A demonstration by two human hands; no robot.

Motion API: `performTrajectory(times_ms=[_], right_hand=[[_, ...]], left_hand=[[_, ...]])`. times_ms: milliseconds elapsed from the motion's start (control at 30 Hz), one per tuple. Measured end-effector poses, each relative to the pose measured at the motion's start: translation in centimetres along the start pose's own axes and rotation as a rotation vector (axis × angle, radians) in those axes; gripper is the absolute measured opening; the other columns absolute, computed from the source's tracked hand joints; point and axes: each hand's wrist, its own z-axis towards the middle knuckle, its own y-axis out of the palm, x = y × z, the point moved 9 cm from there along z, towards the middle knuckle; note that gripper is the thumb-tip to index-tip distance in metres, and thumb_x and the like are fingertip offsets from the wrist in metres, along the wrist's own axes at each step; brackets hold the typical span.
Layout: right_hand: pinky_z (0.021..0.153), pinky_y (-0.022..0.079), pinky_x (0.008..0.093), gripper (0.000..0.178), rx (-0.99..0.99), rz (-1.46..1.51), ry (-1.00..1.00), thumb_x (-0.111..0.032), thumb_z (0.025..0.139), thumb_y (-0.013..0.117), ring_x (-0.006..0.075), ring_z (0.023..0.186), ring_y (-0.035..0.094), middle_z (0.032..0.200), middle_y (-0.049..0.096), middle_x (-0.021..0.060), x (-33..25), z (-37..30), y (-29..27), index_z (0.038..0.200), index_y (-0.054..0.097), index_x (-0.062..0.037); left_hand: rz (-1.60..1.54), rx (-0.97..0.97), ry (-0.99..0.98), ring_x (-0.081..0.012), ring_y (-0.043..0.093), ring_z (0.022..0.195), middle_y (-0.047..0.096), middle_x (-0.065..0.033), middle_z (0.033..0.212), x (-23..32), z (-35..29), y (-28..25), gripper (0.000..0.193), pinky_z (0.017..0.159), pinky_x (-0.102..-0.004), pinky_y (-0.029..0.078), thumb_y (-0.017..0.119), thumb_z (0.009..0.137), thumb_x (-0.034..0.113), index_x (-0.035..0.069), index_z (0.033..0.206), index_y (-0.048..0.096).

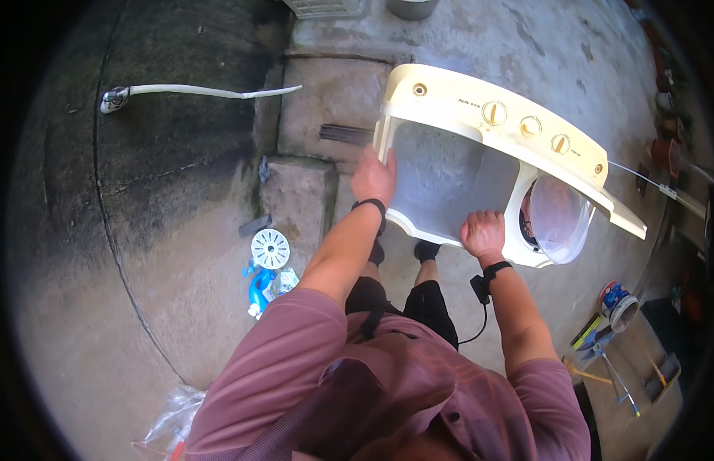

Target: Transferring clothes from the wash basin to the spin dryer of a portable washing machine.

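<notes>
In front of me is a cream twin-tub washing machine (453,102) with three knobs along its back panel. My left hand (375,178) is closed on the left rim of its wide wash tub (440,170). At the near rim, my right hand (484,233) is closed with its fingers curled over the edge, beside the smaller spin tub. A clear round cover (561,220) lies over the right side of that smaller opening, at a slant. Looking down into the wash tub, I see a greyish, hazy inside.
A white hose (211,90) lies on dark concrete at the left. Near my left arm are a white slotted disc (271,249) and a blue bottle (259,292). Low blocks (299,192) stand left of the machine. A bucket (622,311) and long-handled tools (614,376) are at right.
</notes>
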Motion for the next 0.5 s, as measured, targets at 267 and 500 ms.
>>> performTrajectory(times_ms=[267, 500], right_hand=[[0.071, 0.04, 0.0385, 0.014, 0.008, -0.006, -0.006, -0.021, 0.075, 0.058, 0.0249, 0.071, 0.055, 0.068, 0.058, 0.005, 0.11, 0.17, -0.2, 0.066, 0.057, -0.0103], [0.074, 0.041, 0.0377, 0.015, -0.009, -0.028, 0.014, -0.023, 0.074, 0.059, 0.0239, 0.073, 0.056, 0.069, 0.06, 0.0051, 0.15, 0.07, -0.02, 0.066, 0.06, -0.0102]], left_hand=[[-0.044, 0.007, 0.017, -0.0399, 0.063, 0.092, 0.063, -0.0217, 0.106, 0.58, 0.13, -0.28, 0.048, 0.08, -0.0485, 0.05, 0.05, 0.093, 0.046, 0.005, 0.117, 0.051], [-0.009, -0.014, 0.003, -0.0401, 0.064, 0.093, 0.063, -0.0223, 0.108, 0.48, 0.09, -0.43, 0.05, 0.08, -0.0484, 0.05, 0.049, 0.092, 0.047, 0.004, 0.119, 0.052]])
